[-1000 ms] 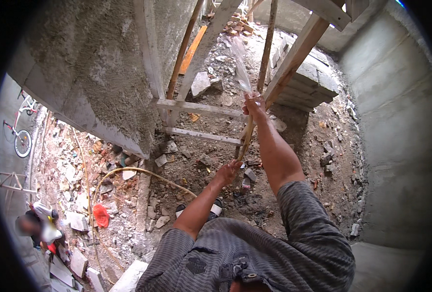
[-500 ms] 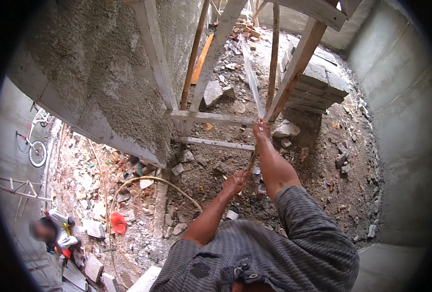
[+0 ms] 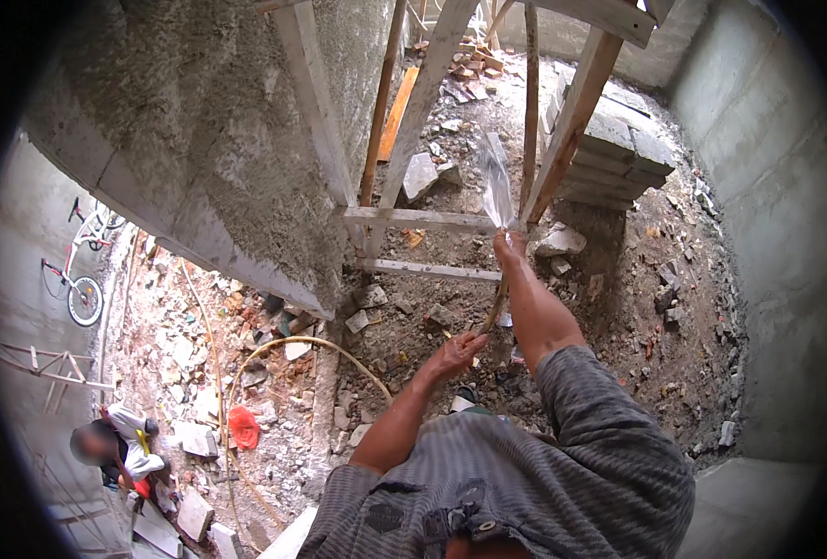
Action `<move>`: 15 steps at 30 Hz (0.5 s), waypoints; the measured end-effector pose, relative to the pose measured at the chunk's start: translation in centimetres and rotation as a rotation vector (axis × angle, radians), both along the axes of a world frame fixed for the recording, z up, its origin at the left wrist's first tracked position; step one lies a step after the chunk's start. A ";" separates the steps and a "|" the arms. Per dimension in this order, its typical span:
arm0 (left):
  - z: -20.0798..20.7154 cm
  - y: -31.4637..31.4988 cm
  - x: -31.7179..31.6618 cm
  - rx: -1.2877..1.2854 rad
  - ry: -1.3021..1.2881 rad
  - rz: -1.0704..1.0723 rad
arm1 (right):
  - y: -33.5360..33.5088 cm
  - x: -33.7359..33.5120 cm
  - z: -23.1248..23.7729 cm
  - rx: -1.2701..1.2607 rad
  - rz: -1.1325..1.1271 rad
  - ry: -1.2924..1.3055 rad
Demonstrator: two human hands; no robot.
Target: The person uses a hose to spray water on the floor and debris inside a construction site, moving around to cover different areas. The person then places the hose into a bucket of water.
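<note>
A yellow garden hose (image 3: 498, 307) passes through both of my hands. My right hand (image 3: 509, 245) is wrapped around its far end, close to the scaffold's wooden crossbar (image 3: 423, 220). From there a fan of clear water (image 3: 496, 182) sprays forward, away from me. Lower down and to the left, my left hand (image 3: 462, 354) closes round the hose. The hose's mouth is hidden under the right fingers. More of the hose loops over the rubble on the left.
Scaffold posts (image 3: 574, 126) stand ahead, beside a rough plastered wall (image 3: 190, 130). Stacked grey blocks (image 3: 614, 158) lie to the right. Rubble and a red plastic bag (image 3: 243, 428) cover the ground at left. A person (image 3: 125, 447) crouches lower left; a bicycle (image 3: 83, 270) leans farther up.
The long, narrow water jet has turned into a shorter, wider fan. Both hands keep their grip on the hose. The whole view has shifted slightly.
</note>
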State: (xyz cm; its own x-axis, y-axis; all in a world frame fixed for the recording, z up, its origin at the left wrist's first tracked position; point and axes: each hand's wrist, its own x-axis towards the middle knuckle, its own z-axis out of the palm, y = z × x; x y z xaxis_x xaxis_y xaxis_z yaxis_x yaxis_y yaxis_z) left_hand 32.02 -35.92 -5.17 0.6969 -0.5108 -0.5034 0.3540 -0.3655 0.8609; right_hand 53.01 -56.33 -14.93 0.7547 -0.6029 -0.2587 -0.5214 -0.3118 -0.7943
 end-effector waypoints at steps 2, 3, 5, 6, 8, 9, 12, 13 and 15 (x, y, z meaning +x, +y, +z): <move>0.8 0.7 -0.3 0.014 0.063 -0.003 | 0.8 -0.8 0.0 -0.003 0.043 -0.065; 0.7 1.2 -0.6 0.023 0.047 -0.006 | 1.3 -1.2 0.0 -0.003 0.067 -0.097; 0.1 3.6 -1.3 0.062 0.017 0.039 | 5.3 -1.4 2.4 -0.042 0.151 -0.052; -0.9 5.1 -1.9 0.069 0.061 0.046 | 7.1 -1.6 3.4 -0.058 0.189 -0.032; -3.8 4.3 -1.7 0.018 0.121 -0.122 | 1.3 1.1 -0.3 0.029 0.047 -0.380; -5.5 4.0 -2.1 0.034 0.092 -0.170 | -1.6 2.1 -2.2 0.027 -0.008 -0.412; -7.2 6.0 -4.5 0.073 -0.003 -0.133 | -2.6 4.1 -1.9 0.034 -0.030 -0.365; -7.8 8.2 -6.0 0.083 0.003 -0.015 | 2.1 3.2 0.4 0.041 0.044 -0.221; -7.3 11.0 -8.3 0.111 -0.023 0.150 | 9.3 -2.4 9.9 -0.029 0.158 -0.215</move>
State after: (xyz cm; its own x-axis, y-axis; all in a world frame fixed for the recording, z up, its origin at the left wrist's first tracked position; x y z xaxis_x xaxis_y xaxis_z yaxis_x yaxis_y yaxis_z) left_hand 23.75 -24.94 -12.44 0.7733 -0.3422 -0.5337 0.3921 -0.4034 0.8267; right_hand 50.58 -47.02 -5.03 0.8760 -0.4778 -0.0663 -0.2842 -0.4002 -0.8712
